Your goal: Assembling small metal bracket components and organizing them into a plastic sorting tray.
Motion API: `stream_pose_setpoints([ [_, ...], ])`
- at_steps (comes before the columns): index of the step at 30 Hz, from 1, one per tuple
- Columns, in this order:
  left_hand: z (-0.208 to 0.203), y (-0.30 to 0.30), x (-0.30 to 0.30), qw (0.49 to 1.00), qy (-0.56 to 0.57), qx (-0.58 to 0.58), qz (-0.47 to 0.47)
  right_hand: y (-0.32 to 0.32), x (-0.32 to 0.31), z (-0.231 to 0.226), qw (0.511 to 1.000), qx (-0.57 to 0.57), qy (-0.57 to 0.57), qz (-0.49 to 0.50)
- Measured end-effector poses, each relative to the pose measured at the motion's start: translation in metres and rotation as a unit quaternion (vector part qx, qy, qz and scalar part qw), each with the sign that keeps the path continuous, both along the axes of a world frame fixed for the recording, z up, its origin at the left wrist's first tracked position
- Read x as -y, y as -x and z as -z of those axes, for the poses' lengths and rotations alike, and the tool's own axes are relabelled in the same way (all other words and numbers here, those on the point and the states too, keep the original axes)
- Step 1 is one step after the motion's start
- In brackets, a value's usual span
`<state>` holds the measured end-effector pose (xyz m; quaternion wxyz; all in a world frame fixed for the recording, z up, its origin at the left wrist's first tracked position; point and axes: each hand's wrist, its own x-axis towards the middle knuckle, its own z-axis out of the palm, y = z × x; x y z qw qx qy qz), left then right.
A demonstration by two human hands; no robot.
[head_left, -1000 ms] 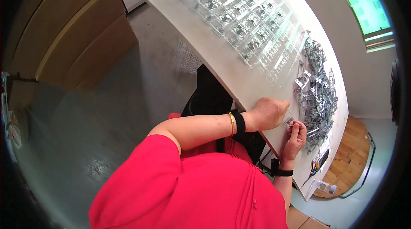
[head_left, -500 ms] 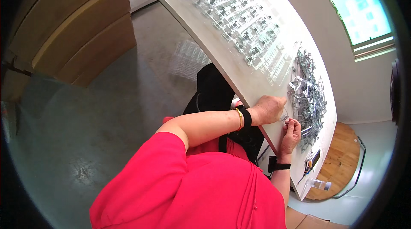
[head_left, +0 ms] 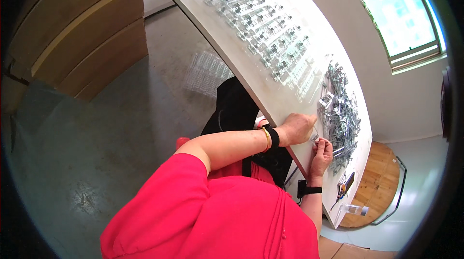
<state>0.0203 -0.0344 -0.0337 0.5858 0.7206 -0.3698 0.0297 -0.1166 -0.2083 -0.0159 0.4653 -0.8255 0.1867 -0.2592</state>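
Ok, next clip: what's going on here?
A person in a red top is at a white table. The right-hand grip pinches a small grey metallic piece, and the left-hand grip is curled closed just beside it; what that one holds, if anything, is unclear. Beyond them lies a tangled heap of silvery parts, and farther along the table, clear plastic tray packaging carries rows of small dark parts.

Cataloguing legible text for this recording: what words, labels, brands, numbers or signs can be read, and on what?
None can be read.
Bottle: any marking is too small and blurred.
Boxes: no legible print on the sides in view.
Parts in the pile: too small to tell if marked.
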Motion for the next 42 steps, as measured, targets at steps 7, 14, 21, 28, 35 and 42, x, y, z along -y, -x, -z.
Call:
stream_pose_setpoints([
  [7,0.005,-0.001,0.002,1.0,0.022,0.016,-0.004,-0.001,0.0,0.001,1.0,0.001,-0.005,-0.001],
  [14,0.001,-0.001,-0.002,1.0,0.0,0.009,0.011,0.001,-0.002,0.0,0.999,0.004,-0.035,0.003],
  [21,-0.001,0.0,-0.007,0.999,-0.029,-0.019,0.017,0.002,-0.004,0.003,0.995,0.022,-0.099,-0.016],
  [28,-0.003,0.001,-0.011,1.0,-0.024,-0.012,0.01,0.003,-0.01,0.001,0.992,0.022,-0.122,0.004],
  [35,-0.016,0.003,-0.018,0.998,-0.033,-0.043,0.006,0.002,-0.017,-0.004,0.996,0.004,-0.088,0.018],
  [42,-0.019,0.004,-0.021,0.999,-0.021,-0.031,0.02,0.006,-0.023,-0.007,0.996,-0.004,-0.092,0.018],
])
